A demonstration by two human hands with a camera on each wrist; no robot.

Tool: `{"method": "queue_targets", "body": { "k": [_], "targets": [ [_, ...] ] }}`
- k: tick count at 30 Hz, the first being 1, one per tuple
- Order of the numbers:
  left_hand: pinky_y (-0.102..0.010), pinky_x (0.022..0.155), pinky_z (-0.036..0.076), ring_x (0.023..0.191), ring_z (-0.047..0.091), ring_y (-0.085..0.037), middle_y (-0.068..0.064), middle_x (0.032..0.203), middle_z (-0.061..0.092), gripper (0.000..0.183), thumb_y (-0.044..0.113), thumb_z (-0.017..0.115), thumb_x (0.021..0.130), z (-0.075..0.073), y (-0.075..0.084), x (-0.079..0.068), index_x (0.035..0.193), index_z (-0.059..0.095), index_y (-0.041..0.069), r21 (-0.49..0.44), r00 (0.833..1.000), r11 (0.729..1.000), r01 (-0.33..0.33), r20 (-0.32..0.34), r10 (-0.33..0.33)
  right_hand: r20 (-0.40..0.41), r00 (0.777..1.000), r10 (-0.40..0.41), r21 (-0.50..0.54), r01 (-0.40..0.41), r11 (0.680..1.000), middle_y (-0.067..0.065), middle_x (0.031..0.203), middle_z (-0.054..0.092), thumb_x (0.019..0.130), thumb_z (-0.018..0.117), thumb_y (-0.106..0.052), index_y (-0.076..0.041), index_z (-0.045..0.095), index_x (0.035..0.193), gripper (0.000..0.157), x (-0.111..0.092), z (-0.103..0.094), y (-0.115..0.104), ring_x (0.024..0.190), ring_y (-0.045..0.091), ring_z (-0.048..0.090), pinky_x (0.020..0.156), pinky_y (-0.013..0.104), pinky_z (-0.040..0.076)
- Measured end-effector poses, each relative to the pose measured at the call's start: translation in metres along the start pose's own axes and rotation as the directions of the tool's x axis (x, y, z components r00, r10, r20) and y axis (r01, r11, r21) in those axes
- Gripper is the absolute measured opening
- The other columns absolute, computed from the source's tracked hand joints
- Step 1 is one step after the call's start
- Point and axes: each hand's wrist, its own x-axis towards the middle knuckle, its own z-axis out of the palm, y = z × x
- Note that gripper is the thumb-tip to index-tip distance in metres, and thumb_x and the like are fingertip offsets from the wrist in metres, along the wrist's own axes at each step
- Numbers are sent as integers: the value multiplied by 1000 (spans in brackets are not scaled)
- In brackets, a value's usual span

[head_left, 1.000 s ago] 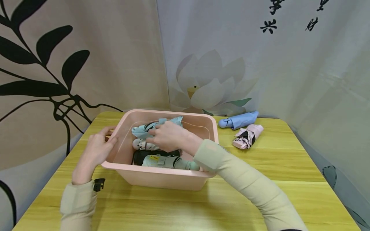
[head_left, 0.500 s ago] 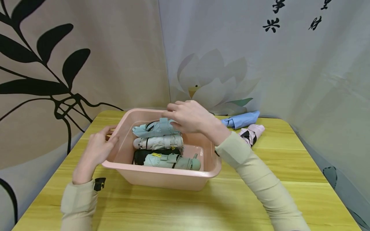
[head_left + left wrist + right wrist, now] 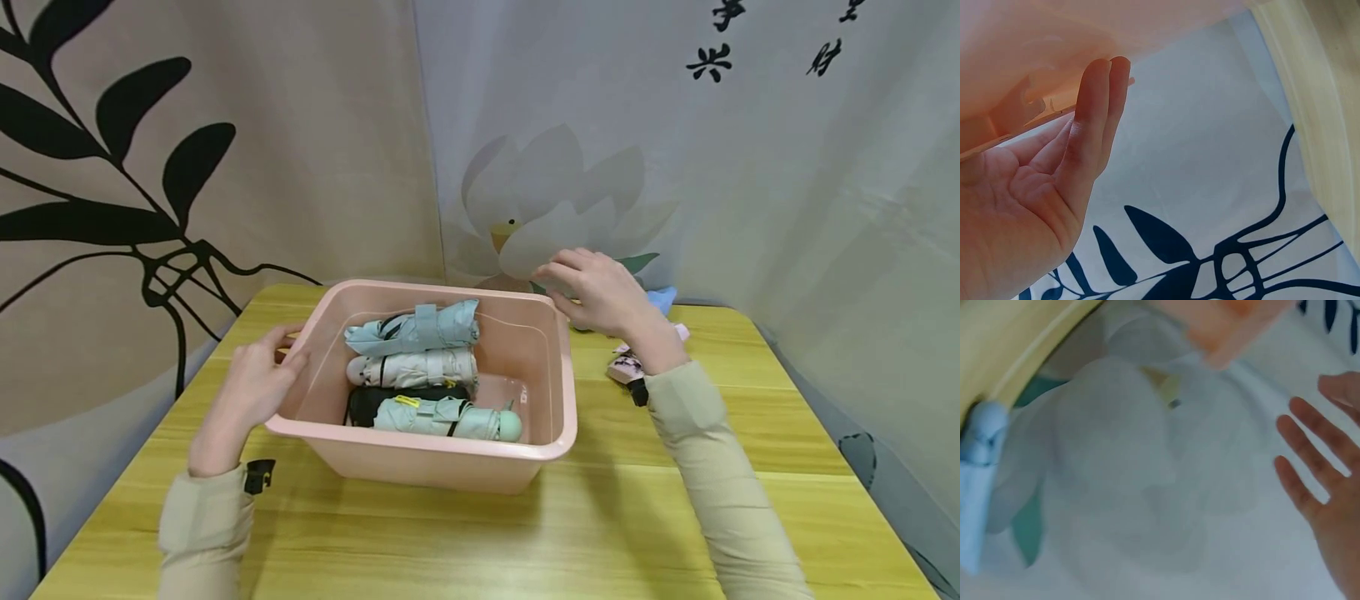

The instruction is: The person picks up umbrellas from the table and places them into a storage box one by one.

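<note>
A pink plastic bin [image 3: 442,462] stands on the table, holding folded umbrellas side by side: a light blue umbrella [image 3: 423,327] at the back, a white umbrella [image 3: 412,368], a black umbrella [image 3: 366,405] and a mint green umbrella [image 3: 435,418] in front. My left hand [image 3: 258,379] grips the bin's left rim; in the left wrist view its fingers [image 3: 1094,112] lie against the outside. My right hand [image 3: 600,296], fingers spread and holding nothing, hovers just beyond the bin's right rim. It partly covers a blue umbrella [image 3: 662,298] and a pale pink umbrella [image 3: 626,368] on the table.
The wooden table [image 3: 487,550] extends in front of the bin and to its right. Behind it hangs a pale curtain [image 3: 337,150] with printed leaves, a lotus and dark characters.
My right hand has left the light blue umbrella in the bin, risen out and moved right, past the bin's rim toward the two umbrellas on the table. My left hand stays put.
</note>
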Motion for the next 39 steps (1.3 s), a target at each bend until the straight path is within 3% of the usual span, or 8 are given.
{"method": "queue_targets", "body": {
  "k": [5, 10, 14, 19, 25, 29, 32, 39],
  "targets": [
    [-47, 73, 50, 99, 58, -39, -27, 118, 56, 48, 31, 42, 95, 0, 1, 0, 132, 44, 1, -1, 1000, 1000, 1, 4, -1, -55, 996, 73, -6, -73, 997, 9, 103, 63, 84, 63, -12, -9, 64, 107, 23, -32, 10, 30, 93, 27, 58, 77, 41, 47],
    [-47, 73, 50, 99, 58, -39, -27, 118, 57, 47, 30, 42, 95, -1, 3, 0, 132, 44, 1, 5, 1000, 1000, 0, -1, 0, 3, 979, 202, 11, -202, 979, 12, 108, 62, 84, 61, -9, -7, 62, 109, 26, -63, 24, 55, 101, 31, 56, 84, 46, 46],
    [-47, 73, 50, 99, 58, -39, -27, 118, 57, 47, 30, 42, 95, -2, 3, 0, 132, 43, 0, 4, 1000, 1000, -3, -1, 3, 97, 945, 313, 34, -318, 948, 14, 113, 59, 86, 57, -9, -7, 61, 113, 27, -88, 36, 72, 106, 34, 53, 86, 50, 44],
    [-47, 73, 50, 99, 58, -39, -27, 118, 57, 46, 29, 42, 95, -2, 4, -1, 132, 43, 1, 6, 1000, 1000, -4, -3, 4, 222, 883, 415, 53, -435, 899, 17, 120, 56, 86, 57, -9, -6, 59, 116, 31, -117, 51, 89, 110, 36, 51, 86, 51, 43],
    [-46, 73, 49, 98, 58, -38, -27, 117, 57, 46, 30, 42, 95, -2, 4, 0, 132, 44, 1, 10, 1000, 1000, -7, -4, 7, 336, 844, 418, 32, -453, 891, 21, 122, 56, 77, 49, 1, -5, 59, 118, 42, -145, 62, 104, 112, 43, 50, 93, 57, 39],
    [-47, 73, 49, 98, 58, -38, -27, 117, 57, 47, 30, 42, 95, -2, 3, -1, 132, 44, 1, 11, 1000, 1000, -7, -3, 7, 423, 809, 408, 9, -454, 891, 22, 129, 51, 72, 50, 1, -8, 56, 123, 52, -159, 66, 108, 121, 47, 40, 98, 62, 32],
    [-46, 72, 49, 99, 58, -38, -27, 118, 57, 47, 30, 42, 95, -2, 3, -1, 132, 43, 1, 13, 1000, 1000, -3, 2, 3, 445, 808, 387, 5, -434, 901, 23, 132, 47, 68, 55, 1, -10, 53, 126, 59, -167, 70, 110, 125, 47, 36, 98, 63, 31],
    [-46, 71, 50, 97, 58, -37, -26, 117, 57, 47, 30, 42, 95, -1, 2, -1, 132, 44, 2, 15, 1000, 1000, -2, 2, 2, 415, 851, 322, 7, -357, 934, 22, 132, 48, 64, 69, -5, -11, 53, 126, 65, -178, 78, 114, 126, 48, 33, 100, 65, 27]
  ]
}}
